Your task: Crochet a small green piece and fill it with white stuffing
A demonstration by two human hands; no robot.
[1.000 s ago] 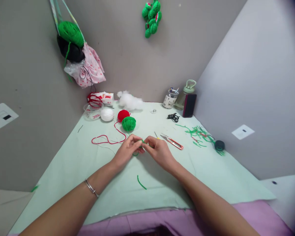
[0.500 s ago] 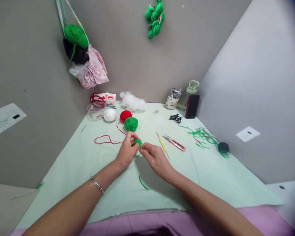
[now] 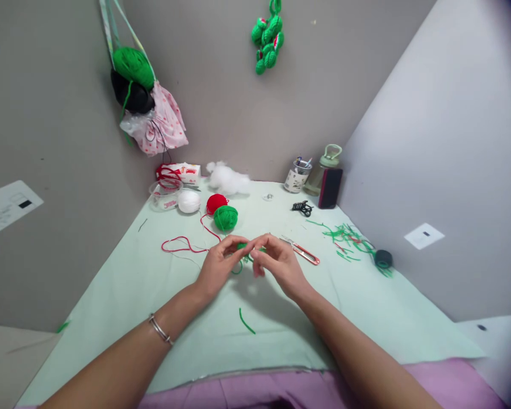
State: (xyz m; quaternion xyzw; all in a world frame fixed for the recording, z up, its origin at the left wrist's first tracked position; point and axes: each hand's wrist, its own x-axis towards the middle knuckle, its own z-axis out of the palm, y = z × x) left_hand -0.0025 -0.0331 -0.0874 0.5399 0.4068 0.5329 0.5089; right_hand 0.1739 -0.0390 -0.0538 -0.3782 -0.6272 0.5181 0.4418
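Observation:
My left hand (image 3: 220, 262) and my right hand (image 3: 278, 262) meet over the middle of the pale green cloth (image 3: 366, 307). Both pinch a small green crochet piece (image 3: 243, 247) between their fingertips, and a green yarn tail hangs from it. Just beyond lie a green yarn ball (image 3: 225, 217) and a red yarn ball (image 3: 216, 203), with a loose red strand (image 3: 183, 245) trailing left. Red-handled snips (image 3: 301, 251) lie right of my right hand.
A white yarn ball (image 3: 189, 200), a clear bowl (image 3: 163, 196), white stuffing (image 3: 227, 177), a cup of tools (image 3: 296, 176), a bottle (image 3: 322, 170) and a dark phone (image 3: 329, 187) stand at the back. Green yarn scraps (image 3: 349, 238) and a dark spool (image 3: 382, 259) lie right. A green scrap (image 3: 246, 321) lies near me.
My right hand has risen back to the green piece and both hands pinch it closer together. The yellow-handled hook seen beside the snips is now hidden behind my right hand.

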